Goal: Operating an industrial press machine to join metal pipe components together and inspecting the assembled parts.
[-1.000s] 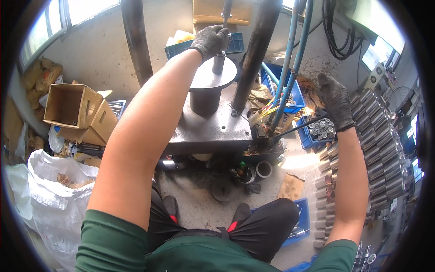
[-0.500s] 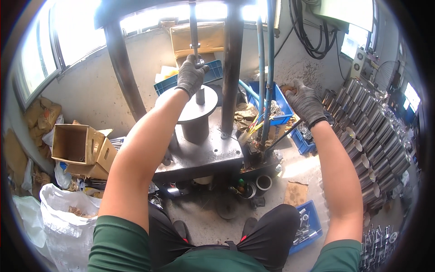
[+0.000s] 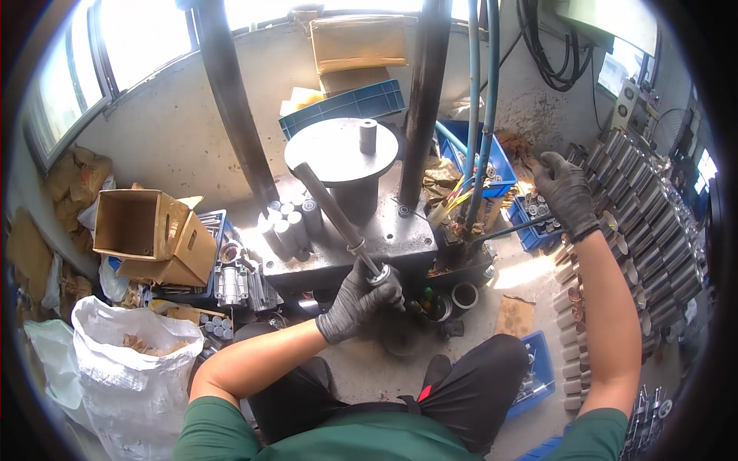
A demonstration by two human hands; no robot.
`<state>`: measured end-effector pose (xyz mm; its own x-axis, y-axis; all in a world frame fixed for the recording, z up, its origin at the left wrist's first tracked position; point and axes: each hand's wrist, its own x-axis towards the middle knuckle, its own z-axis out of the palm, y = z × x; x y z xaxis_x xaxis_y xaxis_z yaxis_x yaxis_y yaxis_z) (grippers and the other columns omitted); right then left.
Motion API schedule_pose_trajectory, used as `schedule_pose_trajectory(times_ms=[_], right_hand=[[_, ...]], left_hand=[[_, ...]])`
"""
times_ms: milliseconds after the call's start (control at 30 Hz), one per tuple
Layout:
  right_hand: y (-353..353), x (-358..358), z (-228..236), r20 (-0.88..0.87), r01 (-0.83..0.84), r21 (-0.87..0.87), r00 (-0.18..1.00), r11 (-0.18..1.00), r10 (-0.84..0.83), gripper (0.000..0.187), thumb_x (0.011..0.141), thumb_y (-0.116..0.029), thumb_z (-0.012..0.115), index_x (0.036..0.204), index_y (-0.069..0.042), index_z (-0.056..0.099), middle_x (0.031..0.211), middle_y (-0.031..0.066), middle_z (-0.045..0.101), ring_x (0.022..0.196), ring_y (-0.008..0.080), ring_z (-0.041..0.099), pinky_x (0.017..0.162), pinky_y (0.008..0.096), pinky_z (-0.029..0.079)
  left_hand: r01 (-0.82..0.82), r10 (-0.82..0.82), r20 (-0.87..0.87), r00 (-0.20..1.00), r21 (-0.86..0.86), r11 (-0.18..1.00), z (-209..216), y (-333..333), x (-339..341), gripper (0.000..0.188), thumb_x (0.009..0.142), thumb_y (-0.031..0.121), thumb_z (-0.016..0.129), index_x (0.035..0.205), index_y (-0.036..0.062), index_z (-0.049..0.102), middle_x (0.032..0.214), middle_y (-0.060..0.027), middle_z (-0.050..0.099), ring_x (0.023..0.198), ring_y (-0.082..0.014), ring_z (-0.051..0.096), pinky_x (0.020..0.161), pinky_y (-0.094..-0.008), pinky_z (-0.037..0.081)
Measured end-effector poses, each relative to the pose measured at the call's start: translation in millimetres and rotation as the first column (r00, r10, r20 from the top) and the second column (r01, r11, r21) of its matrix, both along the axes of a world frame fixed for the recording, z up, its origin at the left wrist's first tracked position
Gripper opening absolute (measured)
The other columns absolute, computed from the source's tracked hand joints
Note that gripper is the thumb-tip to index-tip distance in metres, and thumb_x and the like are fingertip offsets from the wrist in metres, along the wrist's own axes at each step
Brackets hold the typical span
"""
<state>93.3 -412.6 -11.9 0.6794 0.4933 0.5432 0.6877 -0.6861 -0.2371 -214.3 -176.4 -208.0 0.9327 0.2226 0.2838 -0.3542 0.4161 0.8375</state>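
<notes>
My left hand point(image 3: 360, 300), in a dark grey glove, is closed around a long steel rod point(image 3: 330, 207) with a collar and a round metal fitting at its near end. The rod tilts away to the upper left, its far end over the edge of the round steel plate point(image 3: 330, 150) on the press. A short metal cylinder point(image 3: 368, 137) stands upright on that plate. My right hand point(image 3: 565, 192), gloved too, is held out to the right with fingers apart. A thin dark lever point(image 3: 511, 230) runs up close beneath it; whether they touch I cannot tell.
Several short cylinders point(image 3: 286, 230) stand on the press base point(image 3: 354, 250), between two thick posts. Blue bins point(image 3: 492, 165) and stacked metal tubes point(image 3: 638, 207) are on the right. At left are a cardboard box point(image 3: 131, 223) and a white sack point(image 3: 115, 384).
My left hand has come down toward me from the press with the rod, which was upright and now tilts. A short cylinder shows on the plate. My right hand has lowered slightly.
</notes>
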Motion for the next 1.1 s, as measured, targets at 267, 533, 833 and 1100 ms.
schedule_pose_trajectory(times_ms=[267, 533, 833, 1100], right_hand=[[-69, -67, -56, -0.084, -0.218, 0.150, 0.969, 0.964, 0.233, 0.023, 0.096, -0.007, 0.068, 0.117, 0.002, 0.069, 0.069, 0.0100, 0.061, 0.062, 0.0156, 0.059, 0.060, 0.0346, 0.049], [-80, -127, -126, -0.121, -0.151, 0.531, 0.960, 0.834, 0.251, 0.043, 0.102, -0.006, 0.062, 0.143, 0.001, 0.056, 0.118, 0.0125, 0.069, 0.109, 0.0175, 0.066, 0.098, 0.0328, 0.053], [-18, -188, -245, -0.539, 0.543, 0.810, 0.543, 0.220, 0.644, 0.060, 0.094, -0.019, 0.075, 0.148, -0.017, 0.050, 0.146, 0.0110, 0.057, 0.128, 0.0256, 0.058, 0.111, 0.0482, 0.043], [40, -257, -283, -0.711, 0.387, 0.506, -0.319, 0.770, 0.627, 0.083, 0.100, -0.067, 0.058, 0.157, -0.009, 0.041, 0.143, 0.0171, 0.056, 0.123, 0.0294, 0.061, 0.097, 0.0528, 0.056]], left_hand=[[-0.063, 0.004, -0.400, 0.917, -0.133, 0.989, -61, 7, -29, 0.041, 0.103, 0.040, 0.069, 0.122, 0.0060, 0.056, 0.098, -0.0049, 0.068, 0.088, -0.0152, 0.070, 0.077, -0.0324, 0.059], [-0.205, 0.054, -0.518, 0.854, -0.238, 0.949, -57, 45, 2, 0.019, 0.101, 0.023, 0.066, 0.109, 0.0074, 0.058, 0.087, -0.0036, 0.064, 0.076, -0.0153, 0.065, 0.071, -0.0342, 0.058], [-0.152, 0.032, -0.676, 0.736, -0.118, 0.981, -84, 3, -37, 0.027, 0.099, 0.021, 0.068, 0.119, 0.0079, 0.057, 0.091, -0.0013, 0.062, 0.079, -0.0143, 0.068, 0.074, -0.0341, 0.060], [0.183, -0.074, -0.614, 0.785, 0.115, 0.976, -73, -3, -60, 0.058, 0.107, 0.042, 0.058, 0.151, 0.0053, 0.049, 0.128, -0.0121, 0.066, 0.109, -0.0196, 0.068, 0.086, -0.0351, 0.061]])
